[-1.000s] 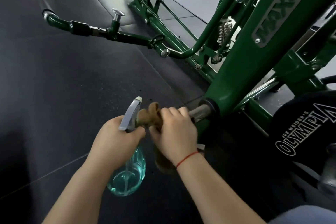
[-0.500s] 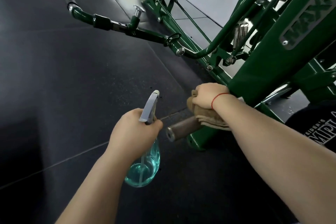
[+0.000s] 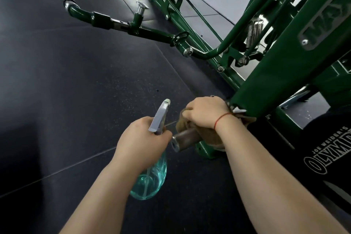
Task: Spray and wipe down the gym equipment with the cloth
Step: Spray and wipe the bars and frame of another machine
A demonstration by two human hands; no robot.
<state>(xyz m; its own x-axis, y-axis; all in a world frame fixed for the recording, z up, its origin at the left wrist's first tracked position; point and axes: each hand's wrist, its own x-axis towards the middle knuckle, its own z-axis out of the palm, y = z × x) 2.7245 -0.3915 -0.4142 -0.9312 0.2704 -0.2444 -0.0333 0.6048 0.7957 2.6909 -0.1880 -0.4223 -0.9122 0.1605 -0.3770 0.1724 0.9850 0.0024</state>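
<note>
- Two hands are in view at the lower end of a green machine frame [image 3: 275, 74], over dark rubber flooring [image 3: 76, 91].
- Left hand [image 3: 140, 138]: fingers are curled round the neck of a spray bottle [image 3: 152, 182]. The bottle's clear teal body hangs below the fist and its grey trigger head [image 3: 160, 118] rises above it. The nozzle points away from the person.
- Right hand [image 3: 205, 114]: it is closed on a tan cloth [image 3: 210, 138], knuckles up. The cloth is bunched on a knurled metal peg [image 3: 187, 137] where the peg meets the frame's foot.
- The bare end of the peg juts out just beside the left hand.
- A red thread band [image 3: 221, 119] sits on the right wrist.
- To the right, near the right forearm, is a black weight plate [image 3: 322, 148] with white lettering, partly cut off by the edge of view.
- Further back, a green adjustment arm [image 3: 152, 31] with a chrome pull pin [image 3: 141, 8] extends leftward, well apart from both hands.
- A coil spring [image 3: 253, 32] hangs within the frame.
</note>
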